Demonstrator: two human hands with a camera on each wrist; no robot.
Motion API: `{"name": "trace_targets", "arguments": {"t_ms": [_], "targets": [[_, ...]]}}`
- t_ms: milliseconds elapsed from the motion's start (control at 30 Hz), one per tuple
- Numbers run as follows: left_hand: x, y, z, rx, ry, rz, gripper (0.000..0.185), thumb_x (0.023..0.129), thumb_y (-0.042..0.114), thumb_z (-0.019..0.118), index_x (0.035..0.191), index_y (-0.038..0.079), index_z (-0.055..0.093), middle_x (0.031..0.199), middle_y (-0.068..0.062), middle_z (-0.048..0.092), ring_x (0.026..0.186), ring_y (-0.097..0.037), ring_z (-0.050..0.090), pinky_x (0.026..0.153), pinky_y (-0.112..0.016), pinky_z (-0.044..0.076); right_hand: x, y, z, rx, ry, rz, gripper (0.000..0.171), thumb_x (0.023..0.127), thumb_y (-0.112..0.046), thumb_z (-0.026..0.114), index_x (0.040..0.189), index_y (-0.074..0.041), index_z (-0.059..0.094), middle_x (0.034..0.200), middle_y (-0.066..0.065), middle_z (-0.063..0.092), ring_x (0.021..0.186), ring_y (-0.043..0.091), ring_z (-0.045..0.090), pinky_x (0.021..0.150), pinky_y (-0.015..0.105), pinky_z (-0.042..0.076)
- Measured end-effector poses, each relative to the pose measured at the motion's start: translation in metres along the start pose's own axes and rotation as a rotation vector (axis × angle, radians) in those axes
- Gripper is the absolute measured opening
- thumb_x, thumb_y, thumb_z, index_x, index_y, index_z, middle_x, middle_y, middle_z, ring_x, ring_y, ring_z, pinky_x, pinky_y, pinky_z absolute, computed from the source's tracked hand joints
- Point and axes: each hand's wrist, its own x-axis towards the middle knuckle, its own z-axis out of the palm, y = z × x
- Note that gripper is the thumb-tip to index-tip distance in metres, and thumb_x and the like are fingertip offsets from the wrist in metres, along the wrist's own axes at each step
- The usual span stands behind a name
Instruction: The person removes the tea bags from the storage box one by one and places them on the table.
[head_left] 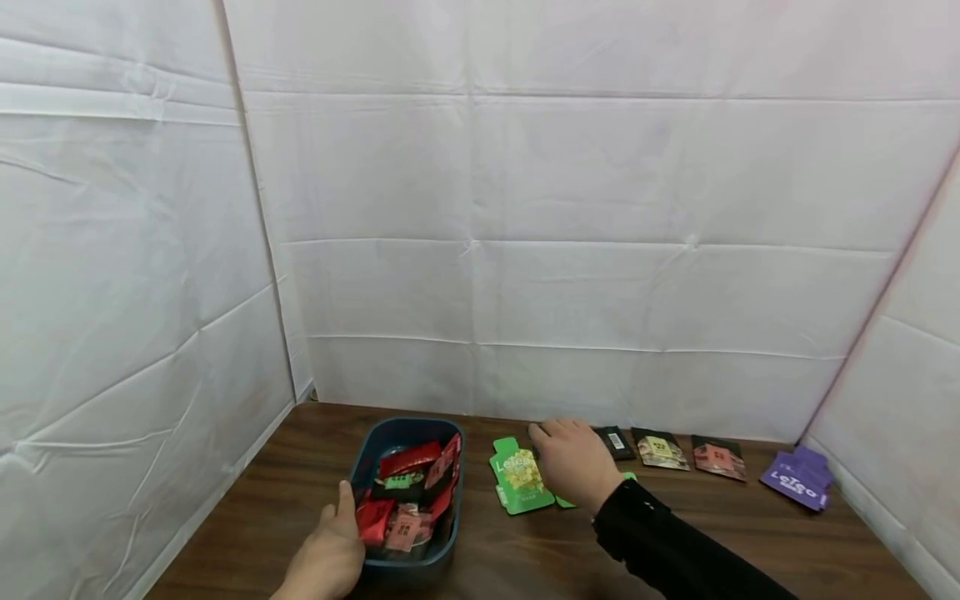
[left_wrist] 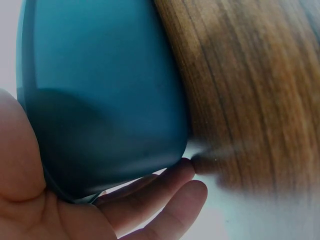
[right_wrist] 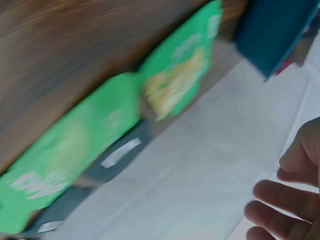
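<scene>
**Right hand over the green packets**

My left hand (head_left: 330,554) grips the bin's (left_wrist: 100,90) near corner, thumb on the rim. My right hand (head_left: 573,462) hovers with relaxed fingers, holding nothing, above the green packets (head_left: 519,477) lying flat on the desk (head_left: 262,500) just right of the bin, long axes pointing away from me.

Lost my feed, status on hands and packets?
Left hand grips bin rim. Right hand open over green packets. Nothing in the way.
</scene>
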Motion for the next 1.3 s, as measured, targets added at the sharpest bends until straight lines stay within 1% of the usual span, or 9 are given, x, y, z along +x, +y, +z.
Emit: {"name": "trace_targets", "arguments": {"t_ms": [133,267,400,533,733,833,933,1133,1300], "targets": [[0.001,0.002,-0.001,-0.007,0.003,-0.003,0.07,0.096,-0.001,0.05,0.153,-0.011,0.011,0.118,-0.032,0.049,0.092,-0.032,0.059,0.083,-0.055,0.049,0.025,-0.023,-0.006,-0.022,0.065,-0.033,0.044,0.094,-0.018,0.06,0.136,-0.003,0.06,0.129,0.013,0.062,0.118,0.027,0.058,0.093,0.043,0.047],[0.0,-0.001,0.0,-0.004,0.016,0.022,0.071,0.094,-0.004,0.05,0.153,-0.012,0.012,0.12,-0.035,0.048,0.096,-0.037,0.06,0.083,-0.057,0.049,0.048,-0.052,-0.015,-0.024,0.037,-0.054,0.058,0.1,-0.028,0.057,0.151,-0.004,0.042,0.152,0.012,0.043,0.14,0.027,0.037,0.108,0.046,0.034],[0.0,-0.001,0.001,-0.01,0.017,0.033,0.07,0.094,-0.005,0.05,0.153,-0.011,0.012,0.122,-0.036,0.048,0.099,-0.039,0.06,0.083,-0.057,0.049,0.067,-0.082,-0.022,-0.014,-0.016,-0.088,0.071,0.101,-0.034,0.056,0.159,-0.009,0.023,0.163,0.009,0.021,0.149,0.024,0.014,0.116,0.049,0.019],[-0.001,-0.001,0.0,-0.009,0.023,0.04,0.069,0.097,-0.001,0.05,0.154,-0.011,0.012,0.126,-0.037,0.046,0.104,-0.042,0.06,0.084,-0.058,0.049,0.08,-0.109,-0.02,-0.016,-0.058,-0.164,0.08,0.099,-0.042,0.058,0.161,-0.013,0.015,0.166,0.005,0.009,0.15,0.021,0.003,0.117,0.049,0.012],[-0.004,-0.002,0.0,0.001,0.056,0.061,0.069,0.096,0.002,0.052,0.153,-0.012,0.015,0.123,-0.037,0.048,0.1,-0.04,0.062,0.081,-0.056,0.051,0.09,-0.145,-0.009,-0.031,-0.169,-0.302,0.076,0.097,-0.052,0.058,0.159,-0.02,0.028,0.163,-0.001,0.022,0.149,0.017,0.014,0.115,0.047,0.02],[-0.003,-0.003,0.002,0.004,0.065,0.065,0.067,0.097,0.002,0.051,0.152,-0.012,0.017,0.116,-0.033,0.051,0.09,-0.033,0.062,0.077,-0.054,0.052,0.093,-0.161,-0.01,-0.037,-0.252,-0.331,0.074,0.095,-0.061,0.054,0.156,-0.023,0.037,0.158,-0.007,0.033,0.146,0.013,0.024,0.113,0.045,0.025],[-0.003,-0.003,0.003,0.009,0.075,0.086,0.064,0.098,0.002,0.05,0.152,-0.013,0.018,0.117,-0.034,0.05,0.093,-0.034,0.063,0.078,-0.055,0.052,0.094,-0.172,-0.014,-0.021,-0.347,-0.327,0.068,0.096,-0.061,0.052,0.154,-0.027,0.041,0.155,-0.011,0.037,0.144,0.009,0.028,0.114,0.042,0.026],[-0.001,-0.004,0.002,0.016,0.049,0.084,0.065,0.098,0.001,0.049,0.152,-0.012,0.016,0.126,-0.04,0.045,0.105,-0.045,0.06,0.082,-0.058,0.05,0.099,-0.178,-0.009,0.092,-0.531,-0.314,0.056,0.097,-0.052,0.056,0.15,-0.034,0.046,0.15,-0.019,0.042,0.142,0.003,0.028,0.115,0.042,0.022],[0.0,-0.004,0.001,0.016,0.037,0.064,0.066,0.097,0.0,0.049,0.153,-0.012,0.015,0.123,-0.038,0.046,0.099,-0.039,0.061,0.079,-0.056,0.051,0.102,-0.178,-0.006,0.129,-0.546,-0.34,0.049,0.096,-0.052,0.059,0.142,-0.037,0.055,0.142,-0.022,0.049,0.139,0.002,0.032,0.114,0.042,0.025]]}}
